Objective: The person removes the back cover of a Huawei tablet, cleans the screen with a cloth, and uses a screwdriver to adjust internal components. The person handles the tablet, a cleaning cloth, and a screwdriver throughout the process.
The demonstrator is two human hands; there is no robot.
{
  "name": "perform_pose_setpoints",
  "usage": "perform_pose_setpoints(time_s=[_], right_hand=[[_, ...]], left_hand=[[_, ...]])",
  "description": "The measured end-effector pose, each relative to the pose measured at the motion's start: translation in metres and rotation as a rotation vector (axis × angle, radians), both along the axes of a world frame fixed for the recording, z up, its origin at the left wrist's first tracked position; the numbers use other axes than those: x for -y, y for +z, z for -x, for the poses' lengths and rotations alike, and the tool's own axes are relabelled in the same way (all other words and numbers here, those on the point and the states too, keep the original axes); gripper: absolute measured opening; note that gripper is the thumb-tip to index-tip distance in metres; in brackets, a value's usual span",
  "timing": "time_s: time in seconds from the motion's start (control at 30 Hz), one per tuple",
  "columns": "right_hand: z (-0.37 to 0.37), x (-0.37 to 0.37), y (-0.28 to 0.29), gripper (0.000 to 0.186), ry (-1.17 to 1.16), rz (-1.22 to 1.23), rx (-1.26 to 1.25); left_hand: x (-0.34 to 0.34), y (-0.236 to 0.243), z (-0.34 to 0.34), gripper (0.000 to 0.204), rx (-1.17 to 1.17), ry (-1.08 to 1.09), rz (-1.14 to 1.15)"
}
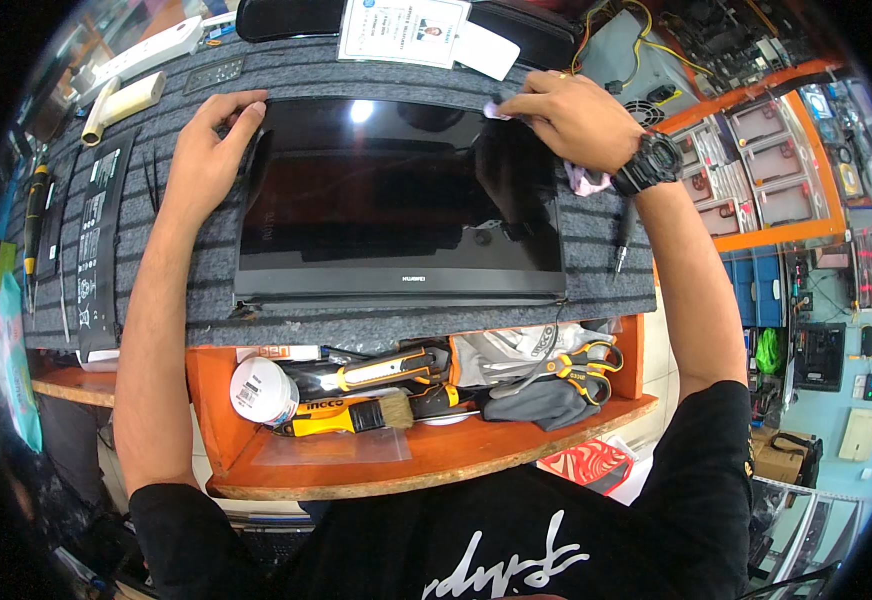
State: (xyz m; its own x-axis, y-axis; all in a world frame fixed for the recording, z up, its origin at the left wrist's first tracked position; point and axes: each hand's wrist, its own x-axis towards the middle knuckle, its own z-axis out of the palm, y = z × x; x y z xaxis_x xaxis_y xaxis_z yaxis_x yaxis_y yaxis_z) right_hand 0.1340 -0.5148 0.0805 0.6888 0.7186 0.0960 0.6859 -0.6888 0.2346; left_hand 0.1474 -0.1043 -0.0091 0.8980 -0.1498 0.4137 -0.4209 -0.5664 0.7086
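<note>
A black laptop screen panel (401, 195) with a glossy face and a dark lower bezel lies on a grey striped mat. My left hand (218, 140) grips its upper left corner, thumb at the edge and fingers curled behind. At the upper right corner, my right hand (576, 118) is closed on a pale lilac cloth (586, 180). One bit of the cloth pokes out at the fingertips against the screen, and more hangs below the palm. A black watch is on my right wrist. Light reflects off the top of the screen.
Beside my left forearm lie a laptop battery (102, 235), tweezers (152, 180) and a yellow-black screwdriver (36, 215). A pen-like tool (624, 240) rests right of the screen. Below, an open orange drawer (356, 480) holds a brush (356, 415), scissors (581, 372) and a white tub (263, 391).
</note>
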Motion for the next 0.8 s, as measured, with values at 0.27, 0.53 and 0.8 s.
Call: perform_pose_setpoints(time_s=[0.27, 0.53, 0.8], right_hand=[[0.005, -0.001, 0.004, 0.033, 0.015, 0.06, 0.029], [0.0, -0.018, 0.002, 0.033, 0.041, 0.062, 0.052], [0.011, 0.002, 0.006, 0.033, 0.013, 0.11, 0.074]], left_hand=[[-0.003, 0.0, 0.002, 0.03, -0.005, 0.009, -0.001], [-0.003, -0.001, 0.001, 0.031, -0.018, 0.0, 0.026], [-0.003, 0.0, 0.001, 0.03, 0.0, 0.004, 0.008]])
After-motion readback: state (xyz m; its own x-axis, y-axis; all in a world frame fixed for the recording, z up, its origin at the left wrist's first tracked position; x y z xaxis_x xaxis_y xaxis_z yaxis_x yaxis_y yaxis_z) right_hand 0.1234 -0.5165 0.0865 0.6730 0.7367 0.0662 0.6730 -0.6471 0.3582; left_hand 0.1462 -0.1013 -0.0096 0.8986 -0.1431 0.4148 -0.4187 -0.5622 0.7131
